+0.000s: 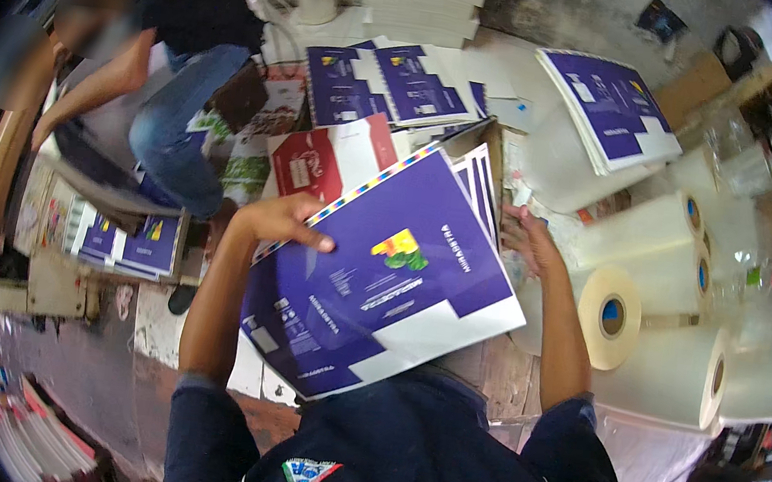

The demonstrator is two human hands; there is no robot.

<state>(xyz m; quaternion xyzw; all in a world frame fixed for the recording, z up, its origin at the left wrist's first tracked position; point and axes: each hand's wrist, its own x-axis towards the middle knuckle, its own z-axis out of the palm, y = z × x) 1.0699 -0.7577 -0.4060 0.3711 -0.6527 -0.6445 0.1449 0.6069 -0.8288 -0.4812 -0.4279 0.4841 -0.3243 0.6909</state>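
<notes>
- Purple sheet [384, 277]: likely light, bendy, easily creased; best held by opposite edges.
- Left hand [284, 219] pinches its edge.
- Right hand [533, 241]: loosely open, nearby.

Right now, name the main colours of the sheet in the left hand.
The sheet is mainly purple and white, seen best in the head view.

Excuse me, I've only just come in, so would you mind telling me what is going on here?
A person's left hand holds a purple printed sheet by its upper-left edge, thumb on top. The right hand is open beside it, seemingly not gripping it. More purple sheets lie beyond, pale rolls lie to the right, and a co-worker sits at the left.
</notes>
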